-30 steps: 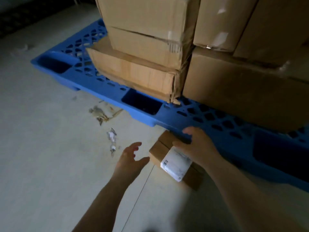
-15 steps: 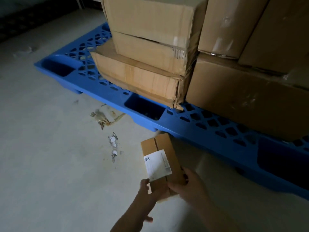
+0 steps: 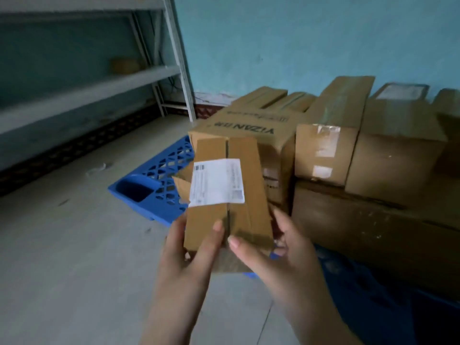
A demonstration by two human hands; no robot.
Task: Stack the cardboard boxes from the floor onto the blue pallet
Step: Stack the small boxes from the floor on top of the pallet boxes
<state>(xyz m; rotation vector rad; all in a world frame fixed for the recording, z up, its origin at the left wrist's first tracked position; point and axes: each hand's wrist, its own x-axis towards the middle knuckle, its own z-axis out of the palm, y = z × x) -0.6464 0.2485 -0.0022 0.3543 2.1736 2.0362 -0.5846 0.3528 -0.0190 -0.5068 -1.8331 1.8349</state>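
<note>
1. The left hand (image 3: 184,267) and right hand (image 3: 281,260) are both clamped on the near end of a small cardboard box (image 3: 224,195), thumbs pressed on its top face.
2. The box is held in the air, in front of the stacked boxes (image 3: 373,155) on the blue pallet (image 3: 154,185), clear of the floor (image 3: 62,245).
3. It looks light and fairly stiff; a white label (image 3: 216,181) crosses its centre seam, and the taped face may be slippery.
4. Gripping the long side walls, not the seam flaps, seems safest for setting it on the stack.
</note>
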